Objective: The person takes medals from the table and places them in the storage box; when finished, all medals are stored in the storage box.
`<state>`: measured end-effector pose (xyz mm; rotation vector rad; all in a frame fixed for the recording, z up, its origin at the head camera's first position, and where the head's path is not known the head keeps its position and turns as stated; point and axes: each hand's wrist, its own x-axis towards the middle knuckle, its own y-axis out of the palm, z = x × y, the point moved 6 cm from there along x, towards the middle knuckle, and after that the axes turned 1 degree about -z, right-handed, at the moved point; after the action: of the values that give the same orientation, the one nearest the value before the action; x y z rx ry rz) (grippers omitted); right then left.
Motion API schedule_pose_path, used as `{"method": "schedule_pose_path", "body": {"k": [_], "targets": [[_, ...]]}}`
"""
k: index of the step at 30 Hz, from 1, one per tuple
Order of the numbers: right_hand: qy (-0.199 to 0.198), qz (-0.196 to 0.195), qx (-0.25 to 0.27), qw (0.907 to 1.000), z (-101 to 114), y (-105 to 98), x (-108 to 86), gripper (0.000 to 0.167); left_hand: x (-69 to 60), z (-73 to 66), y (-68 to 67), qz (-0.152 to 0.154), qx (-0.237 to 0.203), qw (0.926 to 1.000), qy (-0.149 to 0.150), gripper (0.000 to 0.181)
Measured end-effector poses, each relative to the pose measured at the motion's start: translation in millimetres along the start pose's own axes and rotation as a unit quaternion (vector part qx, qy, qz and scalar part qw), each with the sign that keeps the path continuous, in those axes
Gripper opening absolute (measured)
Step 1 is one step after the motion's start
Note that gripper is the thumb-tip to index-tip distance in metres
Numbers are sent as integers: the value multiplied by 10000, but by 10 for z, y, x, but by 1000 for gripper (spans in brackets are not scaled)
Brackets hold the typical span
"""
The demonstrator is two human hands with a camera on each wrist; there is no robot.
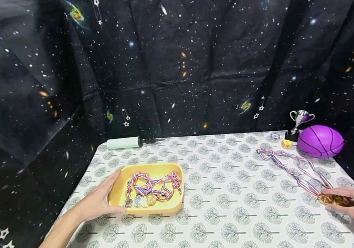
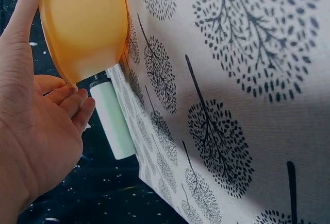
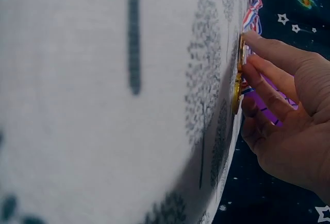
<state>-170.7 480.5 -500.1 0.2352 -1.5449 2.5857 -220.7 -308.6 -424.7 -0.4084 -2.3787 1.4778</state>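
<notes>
At the left of the head view, my left hand (image 1: 102, 198) holds a yellow tub (image 1: 177, 204) by its left end, thumb along the near side. The left wrist view shows curled fingertips against the tub's (image 2: 85, 23) wall. Inside the tub lie several medals (image 1: 151, 199), silver and gold in tone, with tangled red, white and blue ribbons (image 1: 147, 187). Far to the right, my right hand (image 1: 352, 203) has thumb and fingers around two gold medals (image 1: 325, 198) at the tabletop. Their striped ribbons (image 1: 285, 167) stretch away across the cloth.
A purple ball (image 1: 320, 141), a silver trophy cup (image 1: 301, 117) and a small yellow block (image 1: 286, 144) stand at the back right. A pale green hand pump (image 1: 123, 143) lies at the back left. Dark star-printed cloth (image 1: 177, 69) hangs behind the tree-patterned table (image 1: 214, 189).
</notes>
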Motion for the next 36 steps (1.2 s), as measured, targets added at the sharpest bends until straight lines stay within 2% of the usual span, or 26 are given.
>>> {"method": "schedule_pose_path", "body": {"k": [7, 14, 20, 27, 33, 36], "targets": [[-433, -260, -36, 9987, 47, 11, -7, 45, 0, 31, 30, 10, 25, 10000, -87, 138], [-335, -213, -256, 9989, 76, 12, 13, 47, 0, 36, 43, 37, 28, 9999, -141, 139], [-390, -311, -303, 9983, 115, -24, 48, 41, -2, 33, 37, 36, 35, 9999, -150, 139], [-525, -679, -360, 9957, 282, -179, 152, 35, -6, 40, 32, 25, 42, 9999, -149, 139], [-424, -468, -571, 9964, 483, -372, 354, 39, -1, 53, 39, 20, 34, 9999, -138, 139], [-519, -484, -453, 9965, 580, -466, 438, 39, 2, 48, 41, 18, 33, 9999, -118, 139]]}}
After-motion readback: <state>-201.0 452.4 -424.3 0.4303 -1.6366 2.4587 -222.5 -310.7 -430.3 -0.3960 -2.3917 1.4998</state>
